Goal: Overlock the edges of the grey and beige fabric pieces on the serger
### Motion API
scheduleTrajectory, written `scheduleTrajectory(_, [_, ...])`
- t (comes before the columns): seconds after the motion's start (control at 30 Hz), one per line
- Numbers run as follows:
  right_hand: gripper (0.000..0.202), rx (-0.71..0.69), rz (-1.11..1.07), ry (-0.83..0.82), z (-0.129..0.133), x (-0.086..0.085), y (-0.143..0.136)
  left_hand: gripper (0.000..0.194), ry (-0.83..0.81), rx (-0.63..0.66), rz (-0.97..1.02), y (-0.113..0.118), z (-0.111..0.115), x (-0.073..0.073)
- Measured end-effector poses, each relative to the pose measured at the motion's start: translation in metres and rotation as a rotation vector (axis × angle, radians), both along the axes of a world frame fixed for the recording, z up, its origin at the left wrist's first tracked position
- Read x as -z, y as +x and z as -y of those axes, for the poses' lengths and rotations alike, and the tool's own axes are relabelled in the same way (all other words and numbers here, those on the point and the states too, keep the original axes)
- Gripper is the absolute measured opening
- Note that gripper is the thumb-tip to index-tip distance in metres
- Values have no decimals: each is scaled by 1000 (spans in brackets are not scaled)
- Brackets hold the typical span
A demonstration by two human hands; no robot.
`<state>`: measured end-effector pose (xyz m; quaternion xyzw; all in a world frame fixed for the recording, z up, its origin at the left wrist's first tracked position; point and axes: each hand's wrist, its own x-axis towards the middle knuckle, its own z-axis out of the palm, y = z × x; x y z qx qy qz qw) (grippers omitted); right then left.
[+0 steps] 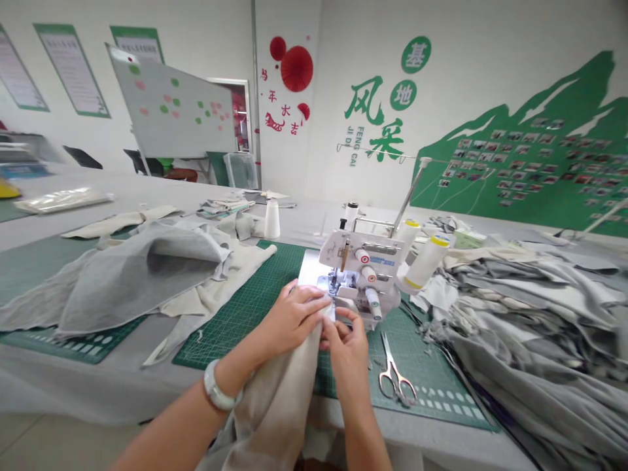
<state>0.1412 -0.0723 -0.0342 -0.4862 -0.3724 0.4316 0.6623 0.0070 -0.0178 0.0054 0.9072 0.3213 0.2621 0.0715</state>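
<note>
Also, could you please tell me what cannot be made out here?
Cloth under the left hand: head view, hidden by the hand.
Its lower end: head view, cut off by the bottom edge.
Needle of the sewing machine: head view, too small.
Subjects of the wall photos: head view, too small, blurred.

Open cutting mat [230, 314] extends left of the sewing machine [363, 268]; scissors [395, 376] and piled fabric [534, 340] obstruct passage to the right.

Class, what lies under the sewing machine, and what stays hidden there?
The green cutting mat shows at the left and in front of the sewing machine, apparently running beneath it. The surface directly under its body is covered, so cannot be seen.
</note>
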Motion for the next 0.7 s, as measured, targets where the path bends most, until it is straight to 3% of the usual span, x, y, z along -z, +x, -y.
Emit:
scheduleTrajectory(0.17, [46, -56, -170, -53, 3, -4, 5, 35, -6, -40, -14, 4, 4, -5])
scheduleTrajectory(0.43, [46, -108, -249, -95, 8, -6, 12, 37, -28, -46, -12, 5, 1, -4])
scheduleTrajectory(0.57, [38, -78, -171, -42, 9, -2, 8, 36, -40, -48, 0, 4, 0, -1])
scheduleTrajectory(0.7, [29, 25, 48, 46, 9, 2, 9, 37, -46, -56, 5, 5, 2, -4])
